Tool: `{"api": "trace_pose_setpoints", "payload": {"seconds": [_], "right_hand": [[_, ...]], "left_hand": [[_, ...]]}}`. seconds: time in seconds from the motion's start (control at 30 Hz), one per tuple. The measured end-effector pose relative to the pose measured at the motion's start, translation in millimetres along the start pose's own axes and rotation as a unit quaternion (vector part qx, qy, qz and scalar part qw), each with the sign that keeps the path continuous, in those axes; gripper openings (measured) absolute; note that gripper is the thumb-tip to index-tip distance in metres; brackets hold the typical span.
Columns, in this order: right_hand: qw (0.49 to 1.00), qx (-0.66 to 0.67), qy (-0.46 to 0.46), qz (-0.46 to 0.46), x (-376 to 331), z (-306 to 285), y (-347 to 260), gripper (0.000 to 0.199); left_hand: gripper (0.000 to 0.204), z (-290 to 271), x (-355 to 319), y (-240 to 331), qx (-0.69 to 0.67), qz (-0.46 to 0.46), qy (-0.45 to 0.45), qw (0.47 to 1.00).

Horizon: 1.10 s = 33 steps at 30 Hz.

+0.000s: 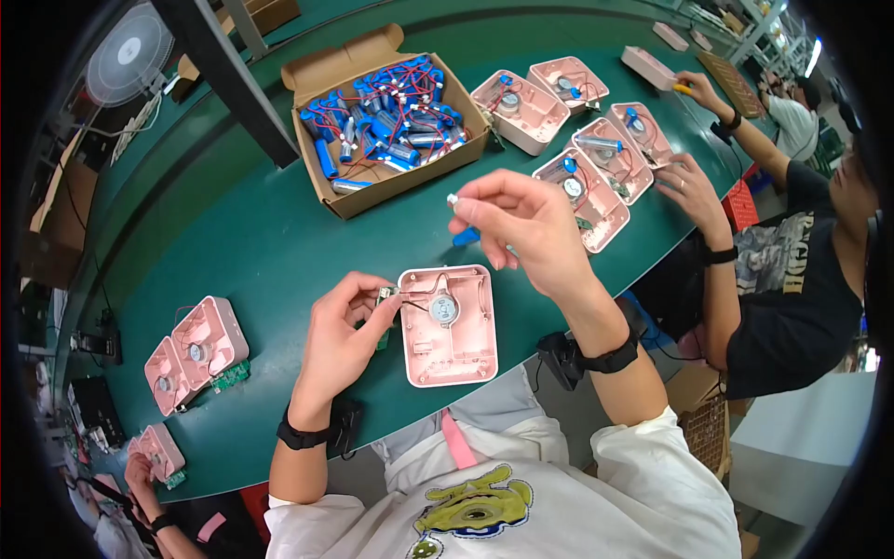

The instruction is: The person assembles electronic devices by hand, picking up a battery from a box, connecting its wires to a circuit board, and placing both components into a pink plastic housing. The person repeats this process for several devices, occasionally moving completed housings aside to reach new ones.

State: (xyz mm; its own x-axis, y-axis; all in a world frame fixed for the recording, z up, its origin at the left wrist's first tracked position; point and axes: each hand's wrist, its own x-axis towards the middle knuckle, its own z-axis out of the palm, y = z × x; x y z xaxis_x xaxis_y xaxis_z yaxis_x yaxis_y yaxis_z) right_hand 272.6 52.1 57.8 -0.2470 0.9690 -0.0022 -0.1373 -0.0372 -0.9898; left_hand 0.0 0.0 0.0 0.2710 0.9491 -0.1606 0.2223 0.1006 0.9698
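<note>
A pink plastic housing (452, 359) lies open side up on the green table in front of me, with a round speaker (444, 308) and thin wires inside. At its left wall, my left hand (340, 340) pinches a small green circuit board (383, 341), mostly covered by the fingers. Above the housing and to the right, my right hand (533, 231) is closed on a blue cylindrical battery (466, 237), partly hidden under the palm. The battery's small white connector (453, 199) shows between thumb and forefinger. Both hands are apart from each other.
Beyond the housing stands an open cardboard box (396, 191) full of blue batteries with red leads. Several pink housings (610, 172) fitted with batteries sit at the right, near a co-worker's hand (694, 186). More housings (209, 335) lie at the left, near another person's hand (140, 473).
</note>
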Motion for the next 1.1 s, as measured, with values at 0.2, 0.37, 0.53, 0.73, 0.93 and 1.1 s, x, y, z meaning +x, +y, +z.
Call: {"api": "trace_pose_setpoints", "payload": {"seconds": [0.2, 0.37, 0.53, 0.73, 0.93, 1.1], "right_hand": [[0.988, -0.147, -0.025, -0.032, -21, 29, 19, 0.008], [0.897, -0.367, 0.002, -0.246, -29, 53, 38, 0.008], [0.89, -0.383, 0.006, -0.248, -30, 59, 38, 0.011], [0.869, -0.4, 0.013, -0.292, -30, 63, 43, 0.012], [0.891, -0.382, -0.012, -0.246, -31, 65, 36, 0.013], [0.894, -0.38, -0.008, -0.239, -30, 67, 36, 0.012]], "left_hand": [[0.027, 7, 3, 2, -0.029, 0.082, 0.018, 0.996], [0.021, 7, -1, 12, 0.072, 0.145, 0.047, 0.986], [0.024, 12, -4, 18, 0.147, 0.185, 0.083, 0.968], [0.026, 22, -11, 20, 0.231, 0.248, 0.127, 0.932], [0.029, 24, -13, 18, 0.296, 0.285, 0.167, 0.896], [0.028, 24, -12, 23, 0.326, 0.303, 0.16, 0.881]]}}
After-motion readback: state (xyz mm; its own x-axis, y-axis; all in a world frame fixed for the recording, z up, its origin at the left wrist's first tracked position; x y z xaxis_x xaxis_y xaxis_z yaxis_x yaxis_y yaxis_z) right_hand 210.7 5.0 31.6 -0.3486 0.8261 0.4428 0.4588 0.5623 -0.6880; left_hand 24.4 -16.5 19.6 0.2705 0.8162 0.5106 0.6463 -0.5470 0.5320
